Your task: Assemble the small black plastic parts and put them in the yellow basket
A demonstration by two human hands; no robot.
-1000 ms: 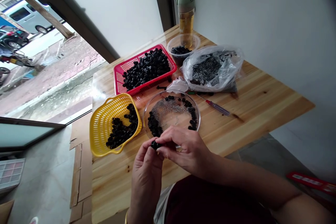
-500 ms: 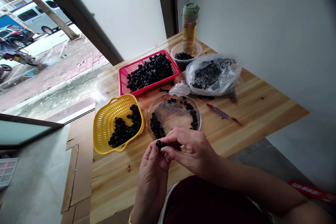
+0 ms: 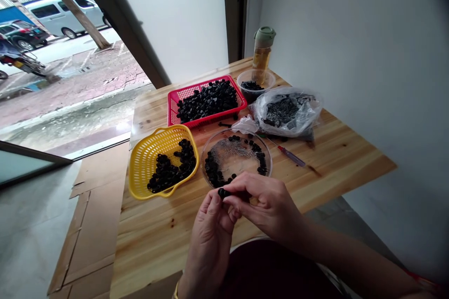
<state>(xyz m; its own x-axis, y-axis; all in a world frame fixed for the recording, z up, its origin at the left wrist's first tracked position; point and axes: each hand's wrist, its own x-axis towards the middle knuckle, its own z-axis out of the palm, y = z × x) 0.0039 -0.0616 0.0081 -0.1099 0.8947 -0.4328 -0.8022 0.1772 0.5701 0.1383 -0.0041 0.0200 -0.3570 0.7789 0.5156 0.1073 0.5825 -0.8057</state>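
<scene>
A small round black part (image 3: pixel 223 193) is pinched between both hands, just in front of a clear round tray (image 3: pixel 271 168). My left hand (image 3: pixel 212 229) holds it from the left with thumb and fingers; my right hand (image 3: pixel 268 201) grips it from the right with thumb and forefinger. Fingers cover much of the part, so its exact kind cannot be made out. Inside the tray lie thin metal pins (image 3: pixel 229 148) and, along its edge, several black parts (image 3: pixel 212 168). Left of the tray stands a yellow basket (image 3: pixel 140 163) with more black parts on its right side.
Behind are a red basket (image 3: pixel 172 111) heaped with black pieces, a clear tub (image 3: pixel 271 79), a bottle of amber liquid (image 3: pixel 261 56) and a plastic bag (image 3: pixel 312 112) of dark pieces. A screwdriver (image 3: pixel 292 155) lies right of the tray on the wooden table (image 3: pixel 343 149).
The head view has shifted, so the scene sits a little further right and lower at the back. Both hands keep their pinch on the black part.
</scene>
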